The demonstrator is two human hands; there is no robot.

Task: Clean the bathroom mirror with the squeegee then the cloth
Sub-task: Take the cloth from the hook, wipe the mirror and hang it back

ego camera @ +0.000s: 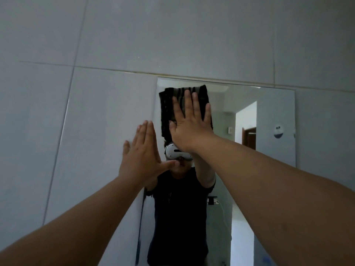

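Note:
A frameless mirror hangs on the grey tiled wall, its top edge just below a tile joint. A dark striped cloth lies flat against the glass near the mirror's top left corner. My right hand presses the cloth onto the mirror with a flat palm and spread fingers. My left hand rests flat on the wall tile beside the mirror's left edge, fingers together, holding nothing. No squeegee is in view.
Large grey tiles cover the wall around the mirror. The glass reflects a person in a dark shirt, an open doorway and a small white round fitting on the far wall.

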